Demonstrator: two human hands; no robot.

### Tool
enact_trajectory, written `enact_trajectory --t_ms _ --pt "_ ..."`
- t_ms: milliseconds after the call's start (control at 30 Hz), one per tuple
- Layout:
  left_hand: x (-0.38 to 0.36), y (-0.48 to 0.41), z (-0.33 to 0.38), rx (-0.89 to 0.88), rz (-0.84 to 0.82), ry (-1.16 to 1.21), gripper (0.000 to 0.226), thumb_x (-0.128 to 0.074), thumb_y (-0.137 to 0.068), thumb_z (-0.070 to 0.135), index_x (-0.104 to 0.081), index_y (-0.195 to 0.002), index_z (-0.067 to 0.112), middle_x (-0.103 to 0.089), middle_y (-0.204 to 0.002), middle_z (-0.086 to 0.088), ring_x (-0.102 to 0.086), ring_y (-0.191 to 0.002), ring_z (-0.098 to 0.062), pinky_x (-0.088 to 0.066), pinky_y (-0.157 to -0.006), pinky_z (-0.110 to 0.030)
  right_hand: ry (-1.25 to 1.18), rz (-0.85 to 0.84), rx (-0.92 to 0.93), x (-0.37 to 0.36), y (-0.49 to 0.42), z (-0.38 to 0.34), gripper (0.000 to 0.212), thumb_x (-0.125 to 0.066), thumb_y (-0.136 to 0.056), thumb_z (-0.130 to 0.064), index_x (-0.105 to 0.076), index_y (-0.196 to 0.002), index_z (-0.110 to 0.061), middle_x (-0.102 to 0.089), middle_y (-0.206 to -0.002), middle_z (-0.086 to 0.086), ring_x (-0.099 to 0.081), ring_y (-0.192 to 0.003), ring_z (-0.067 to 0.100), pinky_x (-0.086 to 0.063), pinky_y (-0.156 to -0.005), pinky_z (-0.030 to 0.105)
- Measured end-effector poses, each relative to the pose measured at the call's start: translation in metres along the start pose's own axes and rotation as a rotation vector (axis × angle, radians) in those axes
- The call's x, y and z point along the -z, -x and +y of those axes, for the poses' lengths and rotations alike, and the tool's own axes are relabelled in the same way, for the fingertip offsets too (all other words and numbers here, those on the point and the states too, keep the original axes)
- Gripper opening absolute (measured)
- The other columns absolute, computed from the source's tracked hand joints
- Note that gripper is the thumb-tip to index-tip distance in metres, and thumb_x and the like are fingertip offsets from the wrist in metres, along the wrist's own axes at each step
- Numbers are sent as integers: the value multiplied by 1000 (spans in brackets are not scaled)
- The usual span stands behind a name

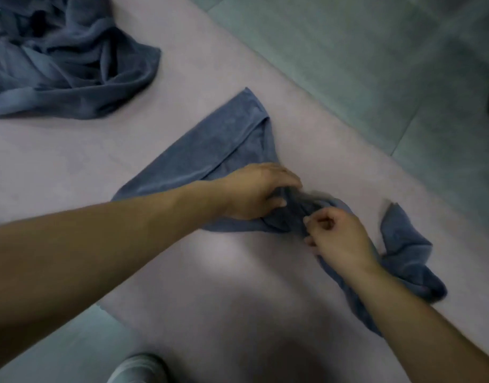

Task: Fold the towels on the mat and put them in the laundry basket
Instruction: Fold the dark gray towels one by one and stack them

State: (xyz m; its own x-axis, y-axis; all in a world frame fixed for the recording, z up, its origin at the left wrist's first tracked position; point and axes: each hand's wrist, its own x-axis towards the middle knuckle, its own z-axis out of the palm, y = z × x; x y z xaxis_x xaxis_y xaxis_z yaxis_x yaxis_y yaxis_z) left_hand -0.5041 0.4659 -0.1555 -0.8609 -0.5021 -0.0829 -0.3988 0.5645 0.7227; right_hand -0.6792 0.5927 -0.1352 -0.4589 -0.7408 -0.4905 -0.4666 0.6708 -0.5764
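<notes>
Towel [210, 150]: lies on the mat [238, 272], centre of view, partly flat and partly bunched.

Risk: both holds sit close together at the bunched middle. The far corner and the near-right tail are left loose. Any lift or pull from here would probably drag these ends unevenly, twisting the cloth or trapping a crease inside the fold. The tail could also slide off the mat edge onto the floor [348, 64].

Condition: blue, soft, limp. The far end is turned over along a hemmed edge, and the near-right end is rumpled.

Left hand [254, 192]: grip closed round the gathered cloth.

Right hand [340, 239]: grip curled and apparently pinching a fold just beside the left; blur limits certainty.

Surroundings: a heap of unfolded towels [66, 59] lies at far left on the mat. A shoe [138, 369] is at the bottom edge. No laundry basket is in view.
</notes>
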Motion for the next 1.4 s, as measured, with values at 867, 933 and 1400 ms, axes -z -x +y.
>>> enact_trajectory --t_ms 867,933,1400 --pt "10 -20 11 329 243 546 2 -70 -92 10 -69 -91 12 -70 -86 -7 -65 -79 -9 -55 -80 -24 32 200 410 17 7 -11 27 -70 -90 -33 -52 -77 -16 -52 -68 -7 -45 -60 7 -35 -55 20" --pt "8 -21 13 322 233 516 1 -69 -92 10 -69 -92 10 -70 -87 -8 -65 -79 -10 -55 -80 -26 -123 173 332 13 6 -4 27 -71 -89 -30 -54 -77 -14 -52 -64 -8 -44 -56 4 -36 -54 18" --pt "-6 -18 11 357 261 488 2 -69 -93 12 -70 -93 12 -71 -90 2 -66 -84 -6 -55 -83 -21 -252 72 109 4 17 3 38 -65 -93 -40 -57 -67 -13 -56 -55 -12 -49 -52 0 -40 -52 17"
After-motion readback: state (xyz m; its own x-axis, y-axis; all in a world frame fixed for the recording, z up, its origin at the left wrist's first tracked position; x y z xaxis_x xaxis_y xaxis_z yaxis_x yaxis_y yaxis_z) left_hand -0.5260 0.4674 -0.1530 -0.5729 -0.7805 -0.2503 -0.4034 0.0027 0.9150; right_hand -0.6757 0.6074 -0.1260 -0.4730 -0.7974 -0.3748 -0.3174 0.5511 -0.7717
